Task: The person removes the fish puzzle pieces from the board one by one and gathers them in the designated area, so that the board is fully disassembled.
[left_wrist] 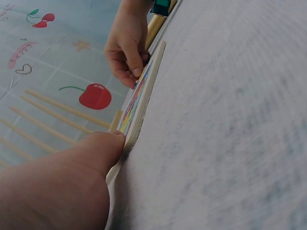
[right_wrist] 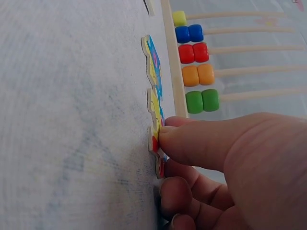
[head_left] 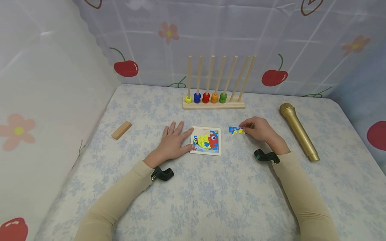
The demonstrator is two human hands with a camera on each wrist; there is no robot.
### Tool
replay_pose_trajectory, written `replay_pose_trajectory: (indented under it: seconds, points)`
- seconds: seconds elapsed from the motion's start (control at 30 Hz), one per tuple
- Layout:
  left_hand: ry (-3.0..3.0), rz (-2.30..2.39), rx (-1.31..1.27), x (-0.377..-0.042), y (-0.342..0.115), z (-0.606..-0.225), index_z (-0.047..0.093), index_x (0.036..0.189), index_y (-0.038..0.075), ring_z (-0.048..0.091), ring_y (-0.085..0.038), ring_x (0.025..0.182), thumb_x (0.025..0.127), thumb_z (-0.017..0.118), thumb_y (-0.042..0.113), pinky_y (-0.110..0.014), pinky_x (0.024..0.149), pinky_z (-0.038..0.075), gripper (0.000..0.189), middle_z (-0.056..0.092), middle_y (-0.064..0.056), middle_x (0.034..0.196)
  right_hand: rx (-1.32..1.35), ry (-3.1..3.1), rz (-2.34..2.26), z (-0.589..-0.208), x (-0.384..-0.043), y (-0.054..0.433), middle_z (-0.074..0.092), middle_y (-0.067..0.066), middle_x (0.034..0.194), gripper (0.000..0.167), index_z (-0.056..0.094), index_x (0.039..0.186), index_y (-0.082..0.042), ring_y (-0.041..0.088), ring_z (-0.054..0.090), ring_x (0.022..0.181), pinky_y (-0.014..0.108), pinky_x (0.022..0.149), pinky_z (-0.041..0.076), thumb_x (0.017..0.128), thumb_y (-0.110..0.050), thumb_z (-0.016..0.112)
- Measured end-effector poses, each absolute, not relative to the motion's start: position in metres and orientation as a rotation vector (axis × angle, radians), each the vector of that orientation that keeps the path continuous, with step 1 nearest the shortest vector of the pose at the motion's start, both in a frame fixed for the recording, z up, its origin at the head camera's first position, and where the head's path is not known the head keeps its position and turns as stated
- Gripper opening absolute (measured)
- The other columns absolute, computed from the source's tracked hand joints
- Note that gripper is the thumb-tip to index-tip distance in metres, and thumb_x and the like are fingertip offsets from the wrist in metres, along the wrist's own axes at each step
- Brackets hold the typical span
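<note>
A square wooden puzzle board (head_left: 199, 131) lies on the table, with part of a fish picture in it and a bare strip along its top and left. My left hand (head_left: 172, 144) rests flat beside it, fingers spread; thumb and forefinger touch its left edge. In the left wrist view, the left thumb (left_wrist: 103, 148) lies on the board's rim. To the board's right, my right hand (head_left: 260, 129) pinches joined puzzle pieces (head_left: 233, 129) by their right end, low over the table. The right wrist view shows the yellow, blue and red pieces (right_wrist: 153, 64) edge-on; fingertips hide part of them.
Behind the board stands a wooden peg rack (head_left: 214, 106) with coloured beads on tall rods. A gold microphone (head_left: 300, 132) lies to the right, and a small wooden block (head_left: 122, 130) to the left. A patterned curtain (head_left: 217, 40) hangs behind the table.
</note>
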State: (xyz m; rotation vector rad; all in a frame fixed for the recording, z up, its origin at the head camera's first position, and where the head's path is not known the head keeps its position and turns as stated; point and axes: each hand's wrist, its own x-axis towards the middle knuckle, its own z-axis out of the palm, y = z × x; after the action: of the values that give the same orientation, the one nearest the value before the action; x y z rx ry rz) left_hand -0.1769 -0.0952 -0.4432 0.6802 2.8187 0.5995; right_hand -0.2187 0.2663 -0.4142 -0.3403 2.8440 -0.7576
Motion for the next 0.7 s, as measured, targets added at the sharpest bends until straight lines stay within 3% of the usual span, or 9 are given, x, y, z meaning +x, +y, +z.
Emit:
replay_pose_trajectory:
  seconds: [0.7]
  points:
    - [2.814, 0.577, 0.665, -0.1785, -0.0952, -0.4449, 0.034, 0.161, 0.024, 0.000, -0.048, 0.158, 0.099, 0.056, 0.054, -0.068, 0.124, 0.004, 0.073, 0.012, -0.019, 0.172, -0.243, 2.810, -0.811, -0.4108, -0.2204, 0.2719, 0.068, 0.015, 0.095, 0.023, 0.071, 0.117, -0.002, 0.027, 0.061, 0.085, 0.033, 0.076, 0.046, 0.099, -0.015, 0.064]
